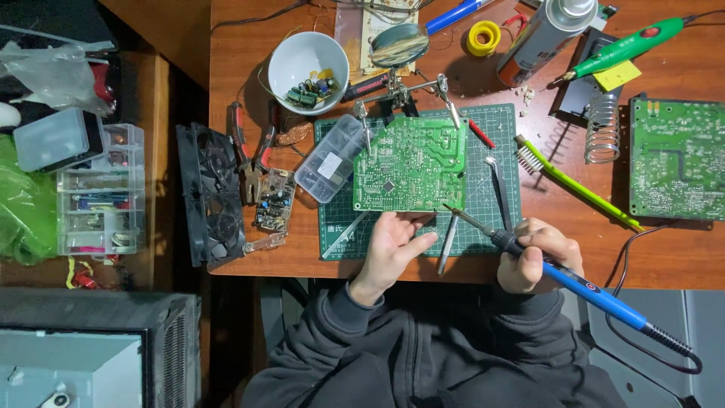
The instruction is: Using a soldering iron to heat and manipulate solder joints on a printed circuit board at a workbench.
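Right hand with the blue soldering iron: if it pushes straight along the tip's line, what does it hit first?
Probably the green circuit board: the right hand aims the soldering iron up and left, its tip at the board's lower right edge. Whether it touches is unclear.

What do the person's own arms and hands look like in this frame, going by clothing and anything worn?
Both arms are covered by long dark grey sleeves of a soft, hooded-style top with a zip down the front. The cuffs are ribbed and end at the wrists. The left hand and the right hand are bare: no gloves, and no rings, watch or wrist strap visible on either.
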